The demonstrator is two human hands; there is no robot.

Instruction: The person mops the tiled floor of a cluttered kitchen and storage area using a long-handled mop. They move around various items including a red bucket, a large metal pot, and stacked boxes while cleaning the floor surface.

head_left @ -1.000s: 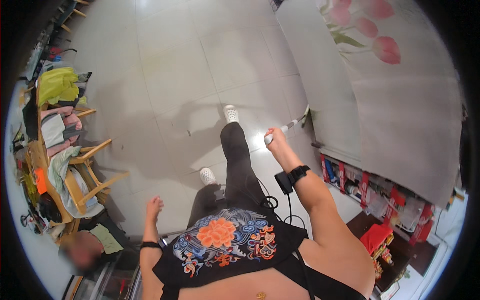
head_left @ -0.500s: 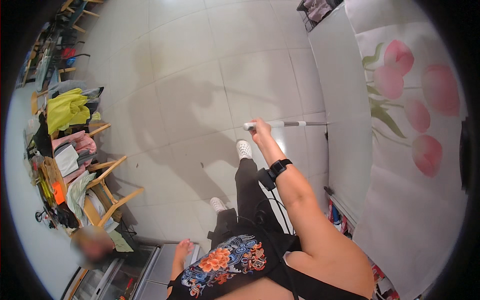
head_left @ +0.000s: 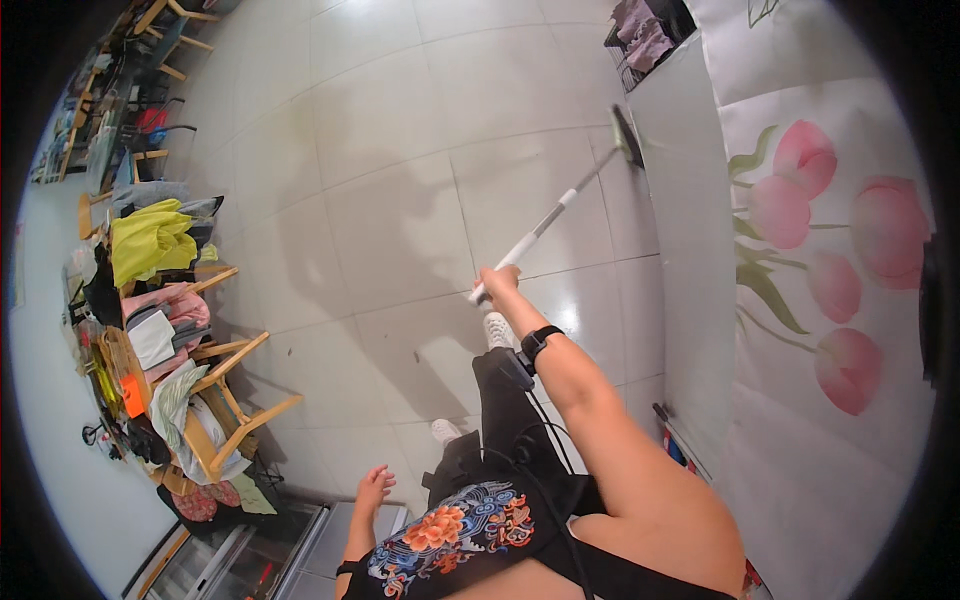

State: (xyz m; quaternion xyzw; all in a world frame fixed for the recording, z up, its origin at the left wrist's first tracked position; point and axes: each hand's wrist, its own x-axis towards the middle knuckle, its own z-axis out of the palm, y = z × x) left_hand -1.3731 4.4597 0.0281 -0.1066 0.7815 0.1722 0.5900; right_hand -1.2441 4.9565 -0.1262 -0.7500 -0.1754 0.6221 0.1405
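My right hand (head_left: 497, 281) is wrapped round the white grip end of a long-handled floor mop or broom (head_left: 548, 218); which of the two I cannot tell. Its grey and white pole slants away to the far right. The narrow dark head (head_left: 628, 136) with a pale green joint lies on the tiles close to the grey panel. Low at my left side hangs my left hand (head_left: 374, 488), fingers loosely bent and apart, holding nothing. My white shoes (head_left: 497, 330) are on the floor below the grip.
A grey panel (head_left: 685, 190) stands along the right, beside a tulip-printed cover (head_left: 800, 290). On the left are wooden chairs (head_left: 235, 410) with legs jutting out, and clothes such as a yellow-green garment (head_left: 152, 243). A wire basket (head_left: 655, 45) is at the far right.
The mop or broom head has swung from beneath the panel's edge at the right to farther ahead. My right hand has come slightly nearer, and my left hand's fingers have opened somewhat.
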